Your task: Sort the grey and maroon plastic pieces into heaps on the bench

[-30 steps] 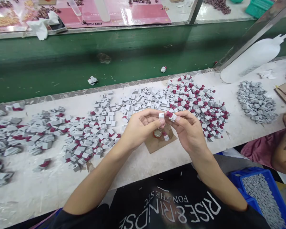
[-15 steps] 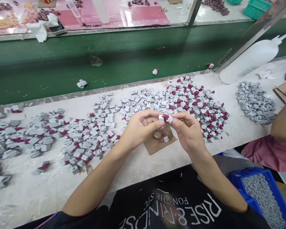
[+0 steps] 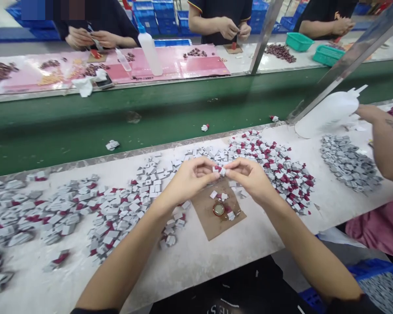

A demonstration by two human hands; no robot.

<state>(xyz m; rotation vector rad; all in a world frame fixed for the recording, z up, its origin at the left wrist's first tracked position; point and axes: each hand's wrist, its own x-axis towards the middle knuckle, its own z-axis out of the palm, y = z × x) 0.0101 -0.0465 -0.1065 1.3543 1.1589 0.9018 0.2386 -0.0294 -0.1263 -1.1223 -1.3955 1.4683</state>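
Observation:
Both hands meet over the table, pinching one small grey and dark-red plastic piece (image 3: pixel 219 170) between thumbs and fingertips. My left hand (image 3: pixel 194 176) grips its left end, and my right hand (image 3: pixel 249 174) its right end. Beneath them lies a square of brown cardboard (image 3: pixel 209 226). On the cardboard sit a small round cap-like dish (image 3: pixel 218 209) and a few loose grey and red pieces (image 3: pixel 229 215). Past my right hand spreads a heap of grey and red pieces (image 3: pixel 281 170). Left of my left arm lies another heap of similar pieces (image 3: pixel 118 209).
A white squeeze bottle (image 3: pixel 327 114) leans near a metal post at the right. Beside it is a pile of grey parts (image 3: pixel 349 163), close to a neighbour's arm (image 3: pixel 388 139). A green belt (image 3: pixel 170 124) runs behind the table. Across it, co-workers handle small parts.
The view has tilted up, bringing co-workers opposite into sight. My hands still pinch the small piece; more of the cardboard shows below them. At right, the neighbour's arm has reached behind the squeeze bottle.

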